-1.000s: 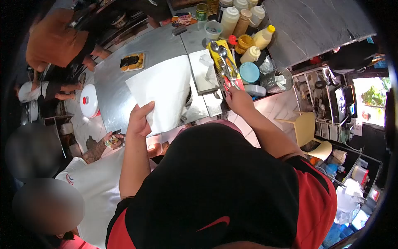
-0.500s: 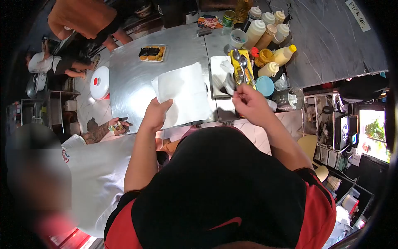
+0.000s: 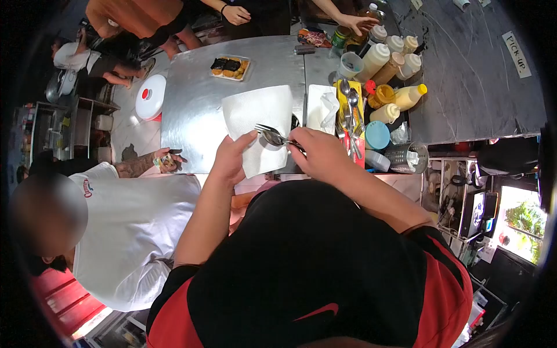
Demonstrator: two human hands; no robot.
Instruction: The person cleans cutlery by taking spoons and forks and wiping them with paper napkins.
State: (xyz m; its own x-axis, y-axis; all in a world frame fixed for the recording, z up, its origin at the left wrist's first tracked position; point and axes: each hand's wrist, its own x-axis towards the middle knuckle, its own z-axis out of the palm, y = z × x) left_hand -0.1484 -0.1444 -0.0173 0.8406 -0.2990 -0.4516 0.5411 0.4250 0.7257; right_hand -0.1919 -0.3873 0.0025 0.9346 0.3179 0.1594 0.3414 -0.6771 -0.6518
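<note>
My left hand (image 3: 232, 158) is closed on the left edge of a white paper napkin (image 3: 255, 107), which spreads out above the steel table. In my right hand (image 3: 313, 149) are a fork (image 3: 266, 129) and a spoon (image 3: 272, 138), gripped by their handles, their heads pointing left over the napkin. Right of the napkin stands a white napkin holder (image 3: 321, 110). Beside it, a yellow tray (image 3: 341, 93) carries several more spoons and forks.
A food tray (image 3: 230, 68) sits at the table's (image 3: 191, 98) far side. Sauce bottles (image 3: 374, 61) crowd the right, near a perforated metal bin (image 3: 409, 156). A co-worker's tattooed hand (image 3: 168, 160) is at the left edge; another person's hand (image 3: 357, 23) reaches toward the bottles.
My right hand has moved left from beside the cutlery tray, bringing the fork and spoon over the napkin. Another person's hands have come into view at the far side.
</note>
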